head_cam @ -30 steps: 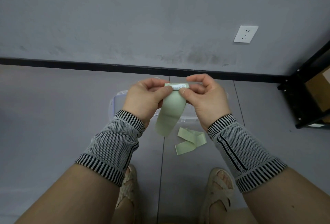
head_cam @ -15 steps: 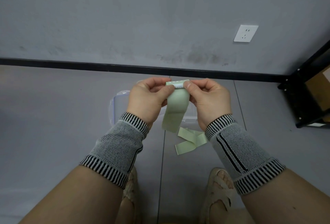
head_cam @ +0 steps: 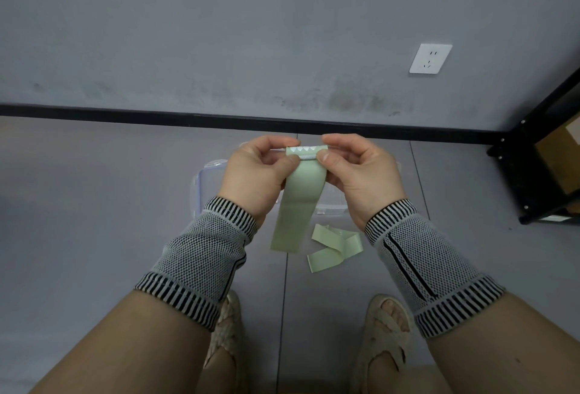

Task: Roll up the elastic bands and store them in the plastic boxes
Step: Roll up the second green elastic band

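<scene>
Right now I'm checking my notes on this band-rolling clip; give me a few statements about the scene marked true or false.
1. Both hands pinch the top of the hanging green elastic band. True: left hand, right hand.
2. A second green band lies on the floor. True.
3. The clear plastic box sits on the black shelf. False: it is on the floor beneath the hands.
4. The wall socket has a plug in it. False: it is empty.
</scene>
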Available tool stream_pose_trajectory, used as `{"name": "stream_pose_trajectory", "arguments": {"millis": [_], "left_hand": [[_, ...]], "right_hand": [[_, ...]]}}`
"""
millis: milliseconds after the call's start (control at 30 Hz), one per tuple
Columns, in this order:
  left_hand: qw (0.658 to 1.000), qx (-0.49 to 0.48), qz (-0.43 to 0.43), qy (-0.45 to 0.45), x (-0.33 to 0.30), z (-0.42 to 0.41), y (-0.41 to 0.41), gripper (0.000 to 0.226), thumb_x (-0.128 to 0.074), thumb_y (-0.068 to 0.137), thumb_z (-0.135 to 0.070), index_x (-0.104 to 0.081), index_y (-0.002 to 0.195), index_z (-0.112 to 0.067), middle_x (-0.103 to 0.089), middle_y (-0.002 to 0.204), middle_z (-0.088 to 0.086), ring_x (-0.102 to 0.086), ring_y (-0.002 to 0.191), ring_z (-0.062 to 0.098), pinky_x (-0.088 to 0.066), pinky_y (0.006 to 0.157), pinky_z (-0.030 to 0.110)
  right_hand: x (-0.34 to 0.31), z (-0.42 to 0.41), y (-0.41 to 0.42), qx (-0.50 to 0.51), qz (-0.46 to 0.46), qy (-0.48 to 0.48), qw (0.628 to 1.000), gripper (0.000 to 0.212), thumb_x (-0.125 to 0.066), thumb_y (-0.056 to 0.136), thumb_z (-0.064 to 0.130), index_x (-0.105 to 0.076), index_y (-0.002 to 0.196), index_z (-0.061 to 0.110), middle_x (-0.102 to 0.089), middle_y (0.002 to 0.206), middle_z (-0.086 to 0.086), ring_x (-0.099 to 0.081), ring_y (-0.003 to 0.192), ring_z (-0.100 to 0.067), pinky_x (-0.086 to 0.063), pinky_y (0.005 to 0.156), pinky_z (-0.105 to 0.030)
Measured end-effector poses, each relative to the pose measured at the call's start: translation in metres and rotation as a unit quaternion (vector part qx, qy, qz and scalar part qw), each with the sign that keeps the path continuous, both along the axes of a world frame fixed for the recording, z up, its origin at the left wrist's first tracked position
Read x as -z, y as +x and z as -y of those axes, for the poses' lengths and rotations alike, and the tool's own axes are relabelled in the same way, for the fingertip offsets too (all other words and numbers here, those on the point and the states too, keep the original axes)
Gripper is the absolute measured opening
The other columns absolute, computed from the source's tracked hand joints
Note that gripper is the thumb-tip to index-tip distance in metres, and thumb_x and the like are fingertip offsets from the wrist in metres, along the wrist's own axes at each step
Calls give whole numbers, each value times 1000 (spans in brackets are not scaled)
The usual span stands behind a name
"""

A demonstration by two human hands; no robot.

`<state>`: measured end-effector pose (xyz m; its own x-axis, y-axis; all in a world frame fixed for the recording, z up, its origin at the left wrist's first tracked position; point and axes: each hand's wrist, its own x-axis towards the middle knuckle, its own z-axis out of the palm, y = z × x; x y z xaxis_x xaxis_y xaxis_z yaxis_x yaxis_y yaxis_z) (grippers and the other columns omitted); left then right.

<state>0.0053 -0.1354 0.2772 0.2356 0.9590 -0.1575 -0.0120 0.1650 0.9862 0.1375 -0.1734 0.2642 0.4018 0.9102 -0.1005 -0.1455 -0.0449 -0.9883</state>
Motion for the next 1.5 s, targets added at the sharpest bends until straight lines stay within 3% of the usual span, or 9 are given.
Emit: {"name": "stream_pose_trajectory", "arguments": {"millis": [233,333,433,700,800,900,1133,1333,1500], "left_hand": [[1000,-3,-2,5,1,1,0,25,-60,83,7,-65,87,-17,-70,78,6,-67,74,20,-55,74,37],[999,-25,14,-25,0,0,1,20,-65,83,-2,-61,96,-16,-71,79,6,-67,72,17,-57,73,33],[999,-22,-21,-35,-1,0,1,5,-63,86,-11,-61,85,-14,-68,77,5,-66,69,14,-56,71,30],[997,-16,-74,-2,0,0,1,16,-66,81,-3,-64,72,-16,-65,70,4,-58,70,18,-47,58,22],[998,-10,-69,-5,0,0,1,16,-68,80,-3,-63,71,-15,-62,65,0,-55,61,11,-44,53,16],[997,-8,-75,-5,1,-1,0,15,-69,79,-4,-63,69,-14,-63,63,-1,-56,56,4,-43,52,14],[995,-21,-93,0,3,-2,1,12,-73,76,-7,-66,69,-14,-67,70,6,-58,60,10,-42,52,15],[997,-15,-76,26,-1,2,1,9,-72,77,-6,-68,74,-14,-63,61,-5,-51,48,-2,-42,53,13],[996,-20,-74,54,-1,3,2,11,-70,80,-5,-70,79,-16,-72,82,4,-66,76,9,-53,71,16]], "right_hand": [[-1,1,2,-5,35,-13,999,8,-70,82,4,-68,81,11,-70,80,-11,-68,76,-22,-59,78,-44],[-1,0,3,21,4,-7,1000,11,-69,82,3,-66,77,12,-69,78,-11,-67,76,-24,-58,80,-48],[-2,-1,6,47,-35,5,998,11,-67,84,2,-64,78,11,-68,82,-14,-66,79,-28,-57,81,-49],[-3,0,7,62,-34,12,997,10,-66,85,2,-63,79,10,-70,83,-13,-69,78,-26,-59,73,-41],[-2,0,6,61,-41,9,997,9,-66,85,3,-63,79,10,-70,85,-14,-70,80,-27,-59,73,-42],[-2,0,6,63,-45,6,997,9,-66,85,4,-64,79,10,-70,85,-14,-69,82,-29,-59,75,-44],[-4,-1,7,79,-71,12,994,9,-65,85,2,-64,80,9,-70,79,-10,-69,77,-24,-59,74,-40],[-6,0,7,90,-78,20,993,7,-64,86,1,-62,83,6,-69,80,-9,-68,75,-21,-59,70,-34],[-7,0,7,105,-87,25,990,8,-63,86,0,-62,82,6,-68,78,-9,-68,75,-21,-60,69,-32]]}}
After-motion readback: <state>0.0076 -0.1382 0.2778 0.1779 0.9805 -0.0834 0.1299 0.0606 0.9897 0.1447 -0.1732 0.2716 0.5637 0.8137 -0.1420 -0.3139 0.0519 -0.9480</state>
